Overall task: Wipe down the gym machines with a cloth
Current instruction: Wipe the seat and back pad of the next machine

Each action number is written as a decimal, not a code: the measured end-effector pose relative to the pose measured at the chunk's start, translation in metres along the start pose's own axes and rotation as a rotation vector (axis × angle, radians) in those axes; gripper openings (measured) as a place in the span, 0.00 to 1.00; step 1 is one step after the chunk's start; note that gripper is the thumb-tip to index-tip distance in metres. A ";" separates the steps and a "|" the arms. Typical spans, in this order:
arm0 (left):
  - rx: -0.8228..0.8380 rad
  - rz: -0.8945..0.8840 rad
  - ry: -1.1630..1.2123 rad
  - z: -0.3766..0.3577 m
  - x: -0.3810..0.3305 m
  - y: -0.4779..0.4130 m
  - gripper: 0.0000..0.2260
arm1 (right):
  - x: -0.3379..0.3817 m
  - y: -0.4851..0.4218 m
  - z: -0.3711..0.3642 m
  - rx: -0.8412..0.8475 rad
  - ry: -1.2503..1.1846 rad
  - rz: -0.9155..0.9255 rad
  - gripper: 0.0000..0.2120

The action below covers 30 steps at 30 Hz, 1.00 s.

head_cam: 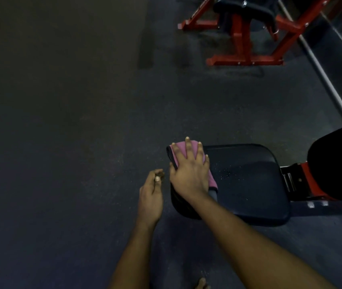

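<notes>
Two hands show: our right hand (188,174) presses the pink cloth (179,148) flat, fingers spread, onto the end of the dark seat pad (249,184); our left hand (150,197) hangs just beside, fingers loosely curled, holding nothing.

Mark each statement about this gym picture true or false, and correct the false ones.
1. The right hand presses a pink cloth flat on the dark seat pad. True.
2. The left hand grips a spray bottle. False: it holds nothing and hangs over the floor with its fingers loosely curled.
3. The cloth lies in the middle of the pad. False: it lies at the pad's left end, over the edge.
4. A red-framed machine stands farther off. True.
</notes>
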<state>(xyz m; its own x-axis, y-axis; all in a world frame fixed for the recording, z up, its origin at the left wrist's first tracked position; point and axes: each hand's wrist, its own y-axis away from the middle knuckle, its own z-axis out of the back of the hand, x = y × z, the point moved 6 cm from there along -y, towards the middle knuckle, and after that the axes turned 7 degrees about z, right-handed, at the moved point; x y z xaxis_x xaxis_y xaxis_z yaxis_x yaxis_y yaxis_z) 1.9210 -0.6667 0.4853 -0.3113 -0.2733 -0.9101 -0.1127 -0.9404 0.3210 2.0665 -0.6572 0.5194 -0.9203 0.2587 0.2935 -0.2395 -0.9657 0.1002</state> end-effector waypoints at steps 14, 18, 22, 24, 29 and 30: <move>0.120 0.128 0.004 -0.027 0.000 -0.009 0.18 | -0.024 -0.007 0.009 -0.027 -0.043 -0.058 0.28; 0.138 0.107 -0.036 -0.026 -0.004 -0.004 0.18 | -0.024 0.014 0.010 -0.067 -0.049 -0.082 0.30; 0.145 0.124 -0.011 -0.029 0.000 -0.003 0.19 | -0.034 0.025 0.008 -0.028 -0.029 0.027 0.30; 0.140 0.134 -0.017 -0.030 0.002 -0.005 0.20 | -0.048 -0.002 0.011 -0.016 -0.033 -0.016 0.28; 0.213 0.155 -0.011 -0.028 0.000 -0.005 0.22 | -0.048 -0.025 0.016 -0.055 -0.047 -0.222 0.27; 0.228 0.165 0.005 -0.029 0.001 -0.005 0.22 | -0.042 -0.011 0.015 -0.088 -0.040 -0.212 0.28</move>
<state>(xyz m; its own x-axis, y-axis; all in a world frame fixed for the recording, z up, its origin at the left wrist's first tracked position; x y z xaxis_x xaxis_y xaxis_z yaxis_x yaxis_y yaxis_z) 1.9483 -0.6679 0.4749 -0.3383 -0.4202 -0.8420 -0.2707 -0.8135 0.5147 2.1125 -0.6574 0.5202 -0.8337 0.4552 0.3126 -0.4542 -0.8872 0.0808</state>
